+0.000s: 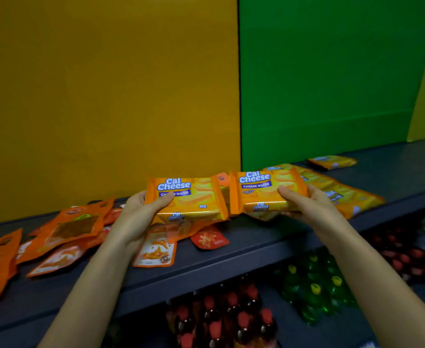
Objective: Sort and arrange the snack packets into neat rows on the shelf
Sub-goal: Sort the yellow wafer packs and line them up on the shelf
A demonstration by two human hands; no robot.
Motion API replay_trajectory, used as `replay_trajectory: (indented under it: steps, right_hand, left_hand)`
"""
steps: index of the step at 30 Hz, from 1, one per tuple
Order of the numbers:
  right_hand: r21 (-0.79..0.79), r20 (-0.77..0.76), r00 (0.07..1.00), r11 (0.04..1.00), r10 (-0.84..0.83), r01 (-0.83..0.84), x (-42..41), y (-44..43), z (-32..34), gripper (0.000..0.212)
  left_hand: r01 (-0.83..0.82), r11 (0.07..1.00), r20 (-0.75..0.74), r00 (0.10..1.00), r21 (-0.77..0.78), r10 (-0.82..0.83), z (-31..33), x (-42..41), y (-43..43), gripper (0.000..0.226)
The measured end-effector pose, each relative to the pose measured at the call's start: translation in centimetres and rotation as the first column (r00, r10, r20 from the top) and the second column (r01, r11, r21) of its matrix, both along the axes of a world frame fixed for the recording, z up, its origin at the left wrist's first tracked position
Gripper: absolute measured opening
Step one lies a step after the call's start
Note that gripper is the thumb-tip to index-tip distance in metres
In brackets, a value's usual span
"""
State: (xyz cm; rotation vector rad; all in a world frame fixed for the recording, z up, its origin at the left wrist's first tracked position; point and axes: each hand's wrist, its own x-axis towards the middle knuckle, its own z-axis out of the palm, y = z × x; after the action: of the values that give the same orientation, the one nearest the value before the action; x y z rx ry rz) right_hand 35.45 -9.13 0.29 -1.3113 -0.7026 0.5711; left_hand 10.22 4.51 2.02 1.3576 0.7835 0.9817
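Observation:
My left hand grips a yellow-orange Cal Cheese wafer packet by its left end, thumb on top. My right hand holds a second Cal Cheese packet by its right end. Both packets are lifted just above the dark grey shelf, side by side, faces toward me. More Cal Cheese packets lie in an overlapping line behind my right hand, and one more lies farther back. Orange pouches lie scattered on the shelf at left.
An orange-and-white pouch and a small red packet lie under the held packets. Yellow and green back panels rise behind the shelf. On the level below stand red-capped bottles and green bottles.

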Motion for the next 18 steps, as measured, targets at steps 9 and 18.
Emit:
replay_trajectory:
  steps: [9,18]
  right_hand:
    - [0.008,0.037,0.978,0.979,-0.205,0.204,12.7,-10.7,0.3,0.044]
    - [-0.051,0.086,0.963,0.964,-0.254,0.259,25.9,-19.5,-0.4,0.032]
  left_hand:
    - [0.113,0.988,0.033,0.993,0.101,-0.116,0.2,14.3,-6.9,0.012]
    - [0.087,0.993,0.073,0.993,0.081,-0.093,-1.9,28.3,-14.2,0.031]
